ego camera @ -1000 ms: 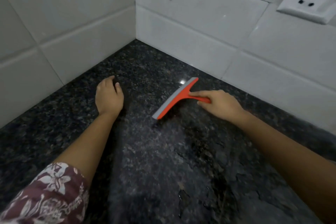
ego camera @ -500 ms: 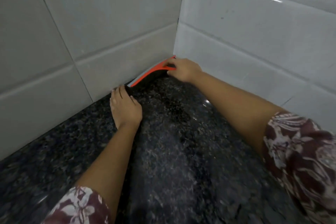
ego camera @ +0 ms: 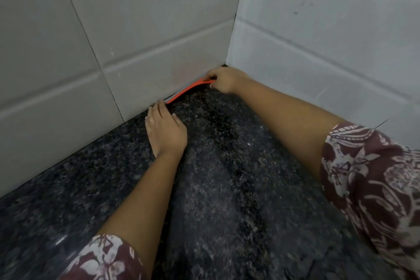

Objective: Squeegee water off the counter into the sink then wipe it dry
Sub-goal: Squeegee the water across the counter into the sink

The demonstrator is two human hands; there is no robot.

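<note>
**Squeegee parked at wall base in corner, pull stroke about to start**

Change: a second ago the squeegee [ego camera: 189, 90] was out on open counter [ego camera: 227, 200], well off the walls. Half a second ago it had reached the corner, and it is in the same spot now. The orange blade lies along the foot of the tiled wall [ego camera: 159, 29], edge touching or just beside the tile; the exact contact is too small to tell.

Right hand [ego camera: 225, 80] is tucked in the corner, fingers curled round the handle end and clamped on it. Left hand [ego camera: 166, 130] lies flat on the counter, fingers straight, holding nothing, fingertips just beside the blade's near end. It has slid up toward the wall along with the tool.

Counter looks glossy with a darker streak down the middle, probably a film of water.

Judgement: the tool is reset at the far edge, ready to drag water back from the wall. Sink not in view, so the stroke direction cannot be confirmed. No cloth visible; the wipe-dry step is not yet started. Early in the task.
</note>
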